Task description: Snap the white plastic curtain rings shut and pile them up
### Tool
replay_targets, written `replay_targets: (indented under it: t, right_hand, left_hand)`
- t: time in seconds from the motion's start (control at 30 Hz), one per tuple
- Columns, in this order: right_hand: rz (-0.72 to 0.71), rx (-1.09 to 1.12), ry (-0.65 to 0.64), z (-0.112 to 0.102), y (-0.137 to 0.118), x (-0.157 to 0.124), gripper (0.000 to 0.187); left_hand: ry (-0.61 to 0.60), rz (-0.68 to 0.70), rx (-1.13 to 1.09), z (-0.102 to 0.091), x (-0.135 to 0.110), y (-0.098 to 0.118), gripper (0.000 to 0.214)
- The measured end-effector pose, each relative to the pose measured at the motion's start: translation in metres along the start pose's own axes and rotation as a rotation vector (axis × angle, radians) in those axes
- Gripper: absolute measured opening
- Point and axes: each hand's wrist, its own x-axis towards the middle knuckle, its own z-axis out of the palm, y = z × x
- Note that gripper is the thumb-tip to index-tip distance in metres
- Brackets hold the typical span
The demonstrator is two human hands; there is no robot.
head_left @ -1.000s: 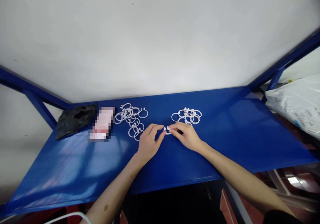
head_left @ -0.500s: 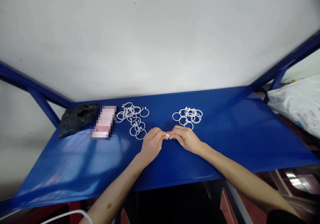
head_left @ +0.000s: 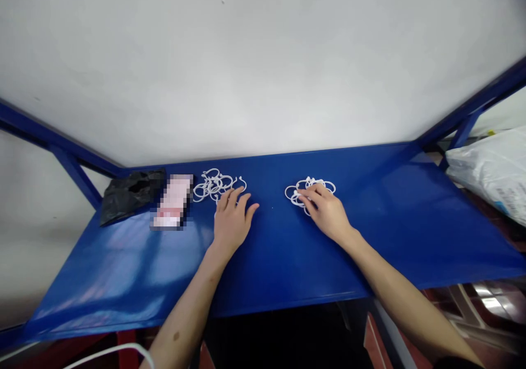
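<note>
Two groups of thin white plastic rings, which look like shower curtain rings with small knobs at their ends, lie on the blue table. My left hand [head_left: 232, 221] is over the near side of the left pile of rings [head_left: 212, 185], fingers apart and holding nothing; it hides part of that pile. At the right pile of rings [head_left: 328, 186], my right hand [head_left: 326, 210] has thumb and fingers pinched on a white ring [head_left: 296, 193], with its white knob showing at the fingertips. The hand covers much of the right pile.
A black plastic bag [head_left: 127, 196] lies at the table's left, beside a blurred-out pinkish rectangular object [head_left: 172, 202]. Blue metal frame bars [head_left: 76, 177] flank the blue table [head_left: 279, 270], which backs onto a white wall. Past the right edge sits a white plastic package [head_left: 493, 166].
My hands have parted from the table's middle. The left has opened and moved left over its pile; the right has carried a white ring up to the right pile.
</note>
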Motion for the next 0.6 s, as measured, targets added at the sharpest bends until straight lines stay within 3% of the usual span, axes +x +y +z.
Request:
replay_targets:
  t: [0.17,0.37,0.5,0.6]
  right_hand:
    - [0.053,-0.124,0.052,-0.01,0.015,0.004,0.026]
    - [0.006,-0.251,0.11,-0.008,0.02,0.005,0.024]
    - [-0.021,-0.17,0.133,-0.009,0.013,0.006,0.024]
    - [-0.061,-0.019,0.075,-0.007,0.002,0.004,0.022]
  left_hand:
    - [-0.058,-0.035,0.092,0.006,-0.004,-0.014,0.038]
    - [-0.045,0.058,0.009,0.002,-0.003,-0.009,0.015]
    - [-0.034,0.141,-0.058,0.0,-0.001,0.001,0.014]
    - [0.027,0.239,-0.097,-0.003,-0.002,0.014,0.011]
